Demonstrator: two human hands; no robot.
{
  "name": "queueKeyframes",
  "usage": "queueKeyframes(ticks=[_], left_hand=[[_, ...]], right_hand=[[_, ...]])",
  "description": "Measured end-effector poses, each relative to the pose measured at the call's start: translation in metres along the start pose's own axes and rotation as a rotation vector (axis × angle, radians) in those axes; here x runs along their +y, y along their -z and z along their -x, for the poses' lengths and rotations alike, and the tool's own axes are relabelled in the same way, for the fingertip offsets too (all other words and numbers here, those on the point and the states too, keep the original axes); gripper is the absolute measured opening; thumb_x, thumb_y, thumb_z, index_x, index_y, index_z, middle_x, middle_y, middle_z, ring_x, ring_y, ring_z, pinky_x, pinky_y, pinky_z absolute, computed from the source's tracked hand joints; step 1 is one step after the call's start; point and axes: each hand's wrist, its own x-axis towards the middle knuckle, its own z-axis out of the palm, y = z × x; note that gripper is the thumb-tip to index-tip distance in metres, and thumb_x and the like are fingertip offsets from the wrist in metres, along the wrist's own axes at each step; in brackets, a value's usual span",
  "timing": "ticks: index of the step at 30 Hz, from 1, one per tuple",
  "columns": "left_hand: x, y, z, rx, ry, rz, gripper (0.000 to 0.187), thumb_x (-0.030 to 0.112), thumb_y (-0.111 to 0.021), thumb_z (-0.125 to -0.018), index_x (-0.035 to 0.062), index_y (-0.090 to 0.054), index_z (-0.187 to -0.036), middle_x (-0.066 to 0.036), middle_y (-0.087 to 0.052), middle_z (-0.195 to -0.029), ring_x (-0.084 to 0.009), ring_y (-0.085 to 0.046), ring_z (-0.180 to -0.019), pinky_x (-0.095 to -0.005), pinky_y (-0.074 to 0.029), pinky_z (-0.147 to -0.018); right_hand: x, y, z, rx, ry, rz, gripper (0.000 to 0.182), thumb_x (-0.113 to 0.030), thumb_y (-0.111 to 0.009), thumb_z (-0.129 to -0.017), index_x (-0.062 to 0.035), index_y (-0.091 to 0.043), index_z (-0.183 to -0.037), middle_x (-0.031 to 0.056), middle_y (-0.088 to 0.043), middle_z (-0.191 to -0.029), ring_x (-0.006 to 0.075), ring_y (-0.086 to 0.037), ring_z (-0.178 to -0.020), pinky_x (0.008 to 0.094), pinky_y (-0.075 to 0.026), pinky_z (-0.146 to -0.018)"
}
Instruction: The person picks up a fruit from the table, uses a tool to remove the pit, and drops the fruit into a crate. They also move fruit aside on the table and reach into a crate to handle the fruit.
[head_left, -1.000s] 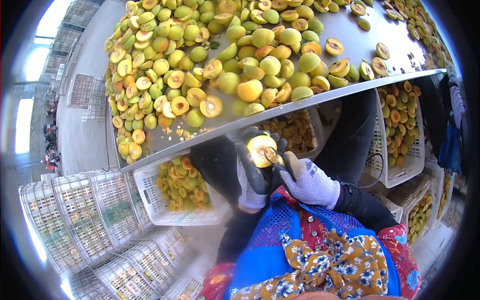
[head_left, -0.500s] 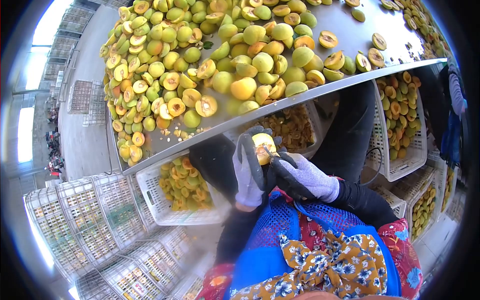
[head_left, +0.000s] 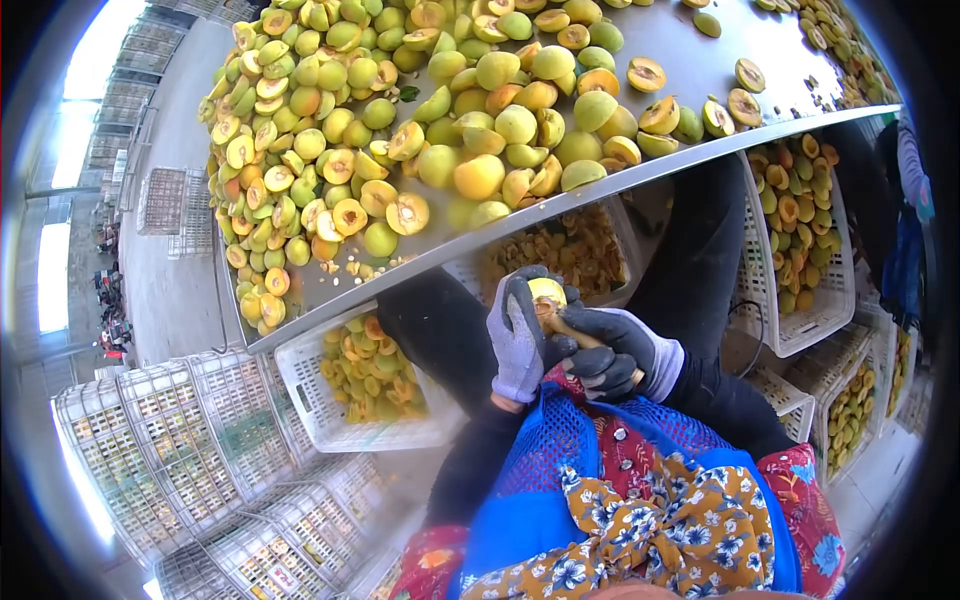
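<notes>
My left hand [head_left: 517, 338], in a grey and black glove, is closed around a halved yellow peach [head_left: 547, 290] with its cut face up, above my lap. My gloved right hand [head_left: 632, 350] is closed around a small tool with a wooden handle [head_left: 637, 377], whose butt end pokes out below the fingers. The tool's tip reaches the cut face of the peach; its shape is hidden. Just beyond, whole and halved peaches [head_left: 340, 70] are heaped on a metal table [head_left: 690, 55].
Below the table's raised edge [head_left: 560, 205] stands a crate of peach scraps [head_left: 570, 255]. A white crate [head_left: 310, 400] of peach halves is at left, another [head_left: 790, 325] at right. Stacked crates [head_left: 170, 420] fill the lower left. Another person's sleeve [head_left: 912, 165] shows at far right.
Both hands have shifted slightly right and lower the peach a little. My right hand has turned, so the tool's wooden handle now shows. The view has moved slightly.
</notes>
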Motion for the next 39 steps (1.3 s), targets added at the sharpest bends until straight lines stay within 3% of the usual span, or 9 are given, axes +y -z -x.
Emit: queueKeyframes(ticks=[3, 4, 6, 9, 11, 28, 32, 35, 39], left_hand=[[-0.008, 0.003, -0.001, -0.025, -0.116, -0.083, 0.03, 0.028, -0.048, -0.105, 0.0009, -0.055, -0.116, -0.014, -0.066, -0.096, -0.0219, -0.069, -0.085, -0.0334, -0.057, -0.076], [-0.011, 0.007, -0.002, -0.034, -0.122, -0.168, 0.032, 0.03, -0.048, -0.105, 0.0005, -0.055, -0.116, -0.014, -0.066, -0.096, -0.0223, -0.069, -0.085, -0.0339, -0.057, -0.077], [-0.014, 0.013, -0.004, -0.051, -0.131, -0.339, 0.036, 0.033, -0.046, -0.105, -0.0004, -0.054, -0.115, -0.015, -0.066, -0.097, -0.023, -0.069, -0.086, -0.0349, -0.057, -0.078], [-0.003, 0.006, 0.001, -0.103, 0.051, 0.124, 0.043, 0.039, -0.042, -0.105, -0.0011, -0.055, -0.114, -0.016, -0.065, -0.098, -0.0246, -0.068, -0.086, -0.0365, -0.057, -0.079], [0.002, 0.003, 0.002, -0.156, -0.005, 0.034, 0.047, 0.043, -0.04, -0.105, -0.0014, -0.055, -0.112, -0.017, -0.065, -0.099, -0.0265, -0.068, -0.087, -0.0381, -0.057, -0.079], [0.008, -0.023, -0.013, 0.059, 0.06, 0.2, 0.04, 0.039, -0.045, -0.105, 0.0011, -0.056, -0.11, -0.013, -0.065, -0.089, -0.0228, -0.067, -0.076, -0.0337, -0.057, -0.07], [0.007, -0.021, -0.007, 0.041, -0.128, -0.107, 0.03, 0.03, -0.048, -0.105, 0.0017, -0.056, -0.111, -0.012, -0.066, -0.091, -0.0206, -0.066, -0.079, -0.0342, -0.057, -0.072], [-0.001, -0.002, -0.015, -0.112, -0.366, -0.457, 0.034, 0.034, -0.046, -0.105, 0.0024, -0.056, -0.112, -0.013, -0.066, -0.094, -0.023, -0.067, -0.081, -0.0362, -0.057, -0.075], [0.004, -0.015, -0.008, -0.069, 0.049, 0.228, 0.04, 0.04, -0.042, -0.105, 0.0028, -0.055, -0.114, -0.014, -0.066, -0.098, -0.0268, -0.068, -0.085, -0.0377, -0.057, -0.078]], right_hand=[[-0.001, -0.004, 0.007, 0.102, 0.037, 0.11, 0.053, -0.048, -0.045, -0.102, -0.0076, -0.05, -0.069, -0.0028, -0.04, -0.051, 0.0042, -0.037, -0.034, 0.0185, -0.027, -0.031], [0.005, -0.003, 0.006, 0.251, 0.18, 0.371, 0.048, -0.045, -0.045, -0.103, -0.0069, -0.051, -0.074, -0.0023, -0.042, -0.053, 0.004, -0.037, -0.034, 0.0183, -0.028, -0.031], [0.01, -0.002, 0.004, 0.22, 0.168, 0.236, 0.045, -0.044, -0.045, -0.103, -0.0056, -0.053, -0.081, -0.0019, -0.042, -0.055, 0.004, -0.036, -0.034, 0.0178, -0.029, -0.03], [0.004, 0.012, 0.002, -0.007, 0.025, -0.124, 0.039, -0.041, -0.046, -0.103, -0.0034, -0.054, -0.096, -0.0011, -0.042, -0.058, 0.0036, -0.033, -0.034, 0.0161, -0.028, -0.028], [0.002, 0.017, 0.003, -0.029, -0.004, -0.203, 0.037, -0.04, -0.047, -0.103, -0.0031, -0.053, -0.098, -0.0011, -0.041, -0.057, 0.0034, -0.032, -0.034, 0.0153, -0.027, -0.027], [-0.009, 0.021, -0.003, -0.118, 0.114, -0.046, 0.035, -0.04, -0.046, -0.102, -0.0072, -0.055, -0.096, -0.0027, -0.038, -0.055, 0.0039, -0.034, -0.032, 0.0166, -0.029, -0.028], [-0.005, 0.005, 0.004, -0.045, 0.1, 0.009, 0.035, -0.041, -0.046, -0.102, -0.007, -0.055, -0.096, -0.0027, -0.038, -0.055, 0.0039, -0.033, -0.032, 0.0163, -0.027, -0.028], [-0.009, 0.01, 0.008, -0.101, -0.004, -0.134, 0.036, -0.04, -0.046, -0.103, -0.0058, -0.054, -0.098, -0.0027, -0.037, -0.056, 0.0041, -0.032, -0.032, 0.0163, -0.026, -0.028], [-0.005, 0.02, 0.004, -0.135, 0.051, -0.105, 0.036, -0.04, -0.045, -0.103, -0.0052, -0.053, -0.099, -0.0023, -0.038, -0.055, 0.0042, -0.032, -0.032, 0.0171, -0.026, -0.028]])
